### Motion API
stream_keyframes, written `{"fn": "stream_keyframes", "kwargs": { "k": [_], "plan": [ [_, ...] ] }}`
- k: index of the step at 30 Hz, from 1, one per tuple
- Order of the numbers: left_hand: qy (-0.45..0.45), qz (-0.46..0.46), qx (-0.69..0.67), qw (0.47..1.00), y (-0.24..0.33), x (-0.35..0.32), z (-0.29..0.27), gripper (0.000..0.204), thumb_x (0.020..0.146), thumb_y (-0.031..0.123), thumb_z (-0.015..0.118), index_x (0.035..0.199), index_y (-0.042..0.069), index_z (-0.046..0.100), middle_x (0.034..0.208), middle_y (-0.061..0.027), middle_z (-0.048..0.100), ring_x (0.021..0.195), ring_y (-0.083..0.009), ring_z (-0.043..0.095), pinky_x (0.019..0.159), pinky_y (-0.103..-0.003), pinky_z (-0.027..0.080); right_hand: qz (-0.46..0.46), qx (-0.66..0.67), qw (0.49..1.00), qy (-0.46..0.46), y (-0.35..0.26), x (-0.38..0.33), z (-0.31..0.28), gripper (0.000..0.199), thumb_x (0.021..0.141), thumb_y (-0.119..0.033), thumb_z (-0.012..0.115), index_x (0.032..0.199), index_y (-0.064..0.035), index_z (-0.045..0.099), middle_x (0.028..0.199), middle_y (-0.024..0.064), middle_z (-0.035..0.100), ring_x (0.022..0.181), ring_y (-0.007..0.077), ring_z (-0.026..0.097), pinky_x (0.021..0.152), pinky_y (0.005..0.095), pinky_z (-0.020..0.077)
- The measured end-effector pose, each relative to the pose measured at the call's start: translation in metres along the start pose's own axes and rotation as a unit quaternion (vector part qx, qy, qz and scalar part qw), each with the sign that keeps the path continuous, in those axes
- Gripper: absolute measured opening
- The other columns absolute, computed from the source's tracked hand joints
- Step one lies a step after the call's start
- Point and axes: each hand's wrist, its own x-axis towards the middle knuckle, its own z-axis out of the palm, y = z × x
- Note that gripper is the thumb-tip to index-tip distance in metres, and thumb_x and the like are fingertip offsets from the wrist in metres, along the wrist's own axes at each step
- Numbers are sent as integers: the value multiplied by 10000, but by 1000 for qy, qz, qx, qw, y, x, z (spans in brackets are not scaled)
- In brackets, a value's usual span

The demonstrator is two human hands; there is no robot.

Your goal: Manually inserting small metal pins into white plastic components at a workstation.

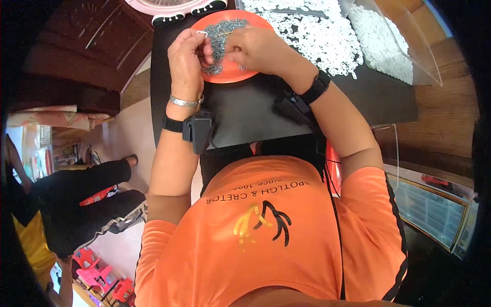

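My left hand (185, 59) is closed, pinching a small white plastic piece (202, 33) between thumb and forefinger. Just to its right, my right hand (258, 48) is curled shut with the knuckles up. A thin yellowish strip (225, 34) sticks out at its fingertips; what kind of thing it is does not show. Both hands are over an orange plate (230, 78) near the far side of the black table. Many small grey metal pieces (219, 45) lie heaped on that plate, partly hidden by my fingers.
Loose white plastic pieces (327, 43) spread over the table (245, 115) right of the plate. Beside them, a clear container (419, 46) holds more. A pink round object (176, 7) stands at the far edge. Another person (87, 199) is at the left, near small pink chairs (94, 276).
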Motion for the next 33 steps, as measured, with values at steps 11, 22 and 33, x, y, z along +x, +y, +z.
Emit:
{"fn": "stream_keyframes", "kwargs": {
  "k": [11,22,33],
  "plan": [
    [-15,9,5,1000,-1,-2,5,176,849,105,469,687,54,516,584,-15,514,470,-80,433,446,-208,334,14,-70,996,-61,-8,1,10,118,760,-147,563,776,-39,608,812,139,609,808,316,590,728,414,472],
    [-3,-5,10,1000,1,-2,4,180,862,126,469,703,60,524,571,3,509,458,-75,432,443,-203,321,113,119,986,15,0,8,-8,93,836,-94,535,856,-10,569,719,72,562,642,186,561,619,317,479],
    [-21,-26,0,999,-2,-4,8,172,870,131,481,718,65,528,579,3,518,466,-66,449,436,-186,339,184,318,930,-6,11,5,-7,154,867,-110,580,972,0,607,794,6,598,700,63,546,606,217,468]
  ]
}}
